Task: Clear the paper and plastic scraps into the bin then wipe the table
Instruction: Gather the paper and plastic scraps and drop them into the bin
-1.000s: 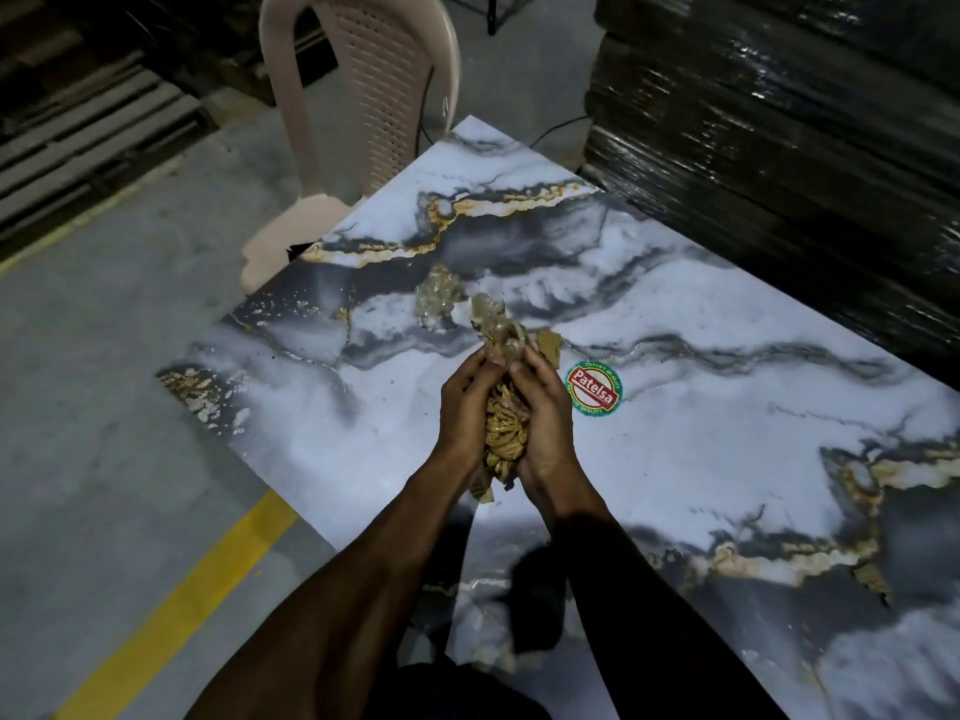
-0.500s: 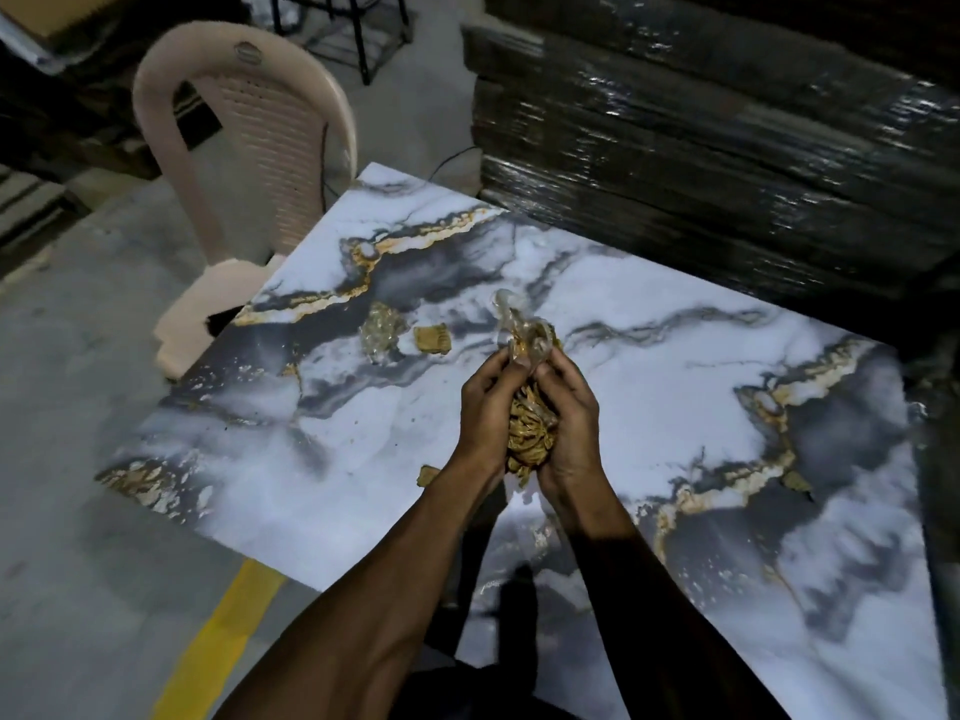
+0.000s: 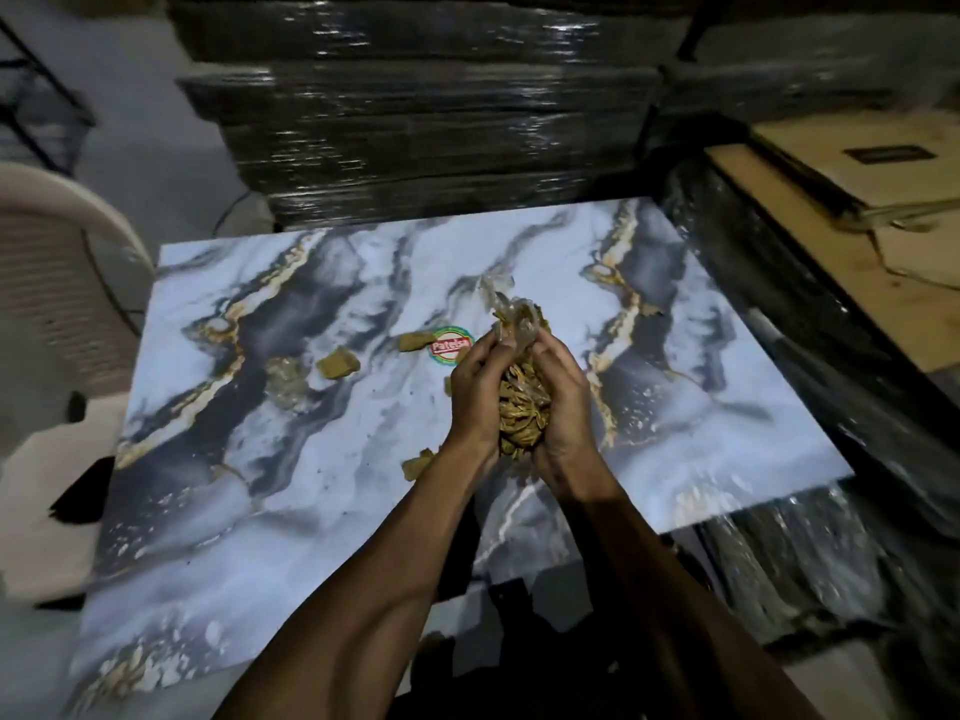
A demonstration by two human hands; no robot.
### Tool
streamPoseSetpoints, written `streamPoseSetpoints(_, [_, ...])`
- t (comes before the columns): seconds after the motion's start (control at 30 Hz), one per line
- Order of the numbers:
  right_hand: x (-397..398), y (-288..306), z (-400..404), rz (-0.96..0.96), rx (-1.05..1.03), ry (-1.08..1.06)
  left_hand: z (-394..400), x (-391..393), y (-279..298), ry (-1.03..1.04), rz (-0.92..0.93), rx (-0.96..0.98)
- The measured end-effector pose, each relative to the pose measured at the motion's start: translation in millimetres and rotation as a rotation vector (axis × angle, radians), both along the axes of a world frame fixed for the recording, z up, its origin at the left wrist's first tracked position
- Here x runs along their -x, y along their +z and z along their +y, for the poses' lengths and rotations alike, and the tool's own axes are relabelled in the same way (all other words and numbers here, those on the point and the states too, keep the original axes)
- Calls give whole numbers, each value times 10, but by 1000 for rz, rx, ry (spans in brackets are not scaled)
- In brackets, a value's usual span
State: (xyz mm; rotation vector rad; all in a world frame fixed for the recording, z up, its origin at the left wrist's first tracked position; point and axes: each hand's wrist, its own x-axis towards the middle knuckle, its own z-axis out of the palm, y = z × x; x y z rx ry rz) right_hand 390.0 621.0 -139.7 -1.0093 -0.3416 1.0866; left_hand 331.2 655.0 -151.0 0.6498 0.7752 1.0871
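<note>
- both hands are cupped around one wad (image 3: 521, 407) of crumpled brown paper strips and clear plastic, held above the table (image 3: 363, 511) near its middle
- left hand (image 3: 475, 397) curls round the wad's left side, right hand (image 3: 558, 407) round its right, fingertips meeting near the top where a tuft of plastic sticks up
- loose bits on the marble top: two brown scraps (image 3: 338, 365) left of the round sticker (image 3: 451, 347), a crinkly plastic ball (image 3: 285, 379) further left, one more brown piece (image 3: 418, 464) just beside the left wrist, and a small one on the gold vein to the right
- handling guess: this stuff looks super light and springy, so the wad will probably puff back out the moment the squeeze loosens. Strips can slip out the bottom, so I'd keep a palm under it
- the plastic looks slick and crackly, better pinched at a fold than on a flat face. The flat paper bits lie tight on a smooth top, so sliding them to the edge or lifting a corner with a nail should be easier than grabbing straight down
- can't see a bin or a cloth anywhere here. Chair (image 3: 57, 314) on the left, wrapped stacks (image 3: 415, 122) behind the table
- so I'd call it mid-gathering, wiping not started yet
</note>
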Motion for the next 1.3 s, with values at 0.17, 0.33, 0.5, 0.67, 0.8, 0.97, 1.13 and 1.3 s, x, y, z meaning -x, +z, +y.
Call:
streamPoseSetpoints(0.17, [-131, 8, -409, -41, 37, -168, -361, -175, 43, -123, 62, -76])
streamPoseSetpoints(0.33, [-425, 46, -778, -73, 54, -299, -648, -522, 84, -237, 67, -116])
streamPoseSetpoints(0.5, [-813, 50, -1222, -76, 33, -383, -1037, -934, 121, -332, 122, -146])
streamPoseSetpoints(0.67, [-1314, -76, -1744, -64, 88, -428, -1547, -1431, 58, -412, 132, -90])
streamPoseSetpoints(0.8, [-1767, -190, -2245, -65, 148, -441, -2001, -1878, -65, -447, 221, -76])
streamPoseSetpoints(0.97, [-2280, -433, -2828, -85, 202, -352, -2486, -2360, -329, -486, 278, 38])
streamPoseSetpoints(1.13, [-2574, -806, -3089, -53, 259, -396, -2767, -2670, -666, -539, 363, 61])
streamPoseSetpoints(1.3, [-2781, -1250, -3215, 9, 287, -469, -2907, -2904, -1095, -589, 369, 103])
